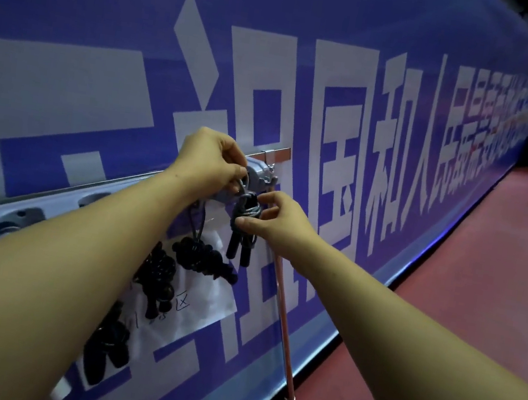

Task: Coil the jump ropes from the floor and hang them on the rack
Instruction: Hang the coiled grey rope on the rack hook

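A coiled dark jump rope (243, 220) with two black handles hanging down sits at the right end of the rack's top rail (261, 174). My left hand (212, 158) pinches a thin loop of the rope up by a grey hook piece on the rail. My right hand (269, 222) grips the knotted middle of the coil from the right, thumb on its lower side. Several other coiled black ropes (195, 258) hang from the rail further left, partly hidden behind my left forearm.
The rack's chrome upright (281, 317) slants down to a foot on the red floor (441, 326). Behind it runs a long blue banner wall (336, 108) with large white characters. A white paper sign (203, 306) hangs behind the ropes.
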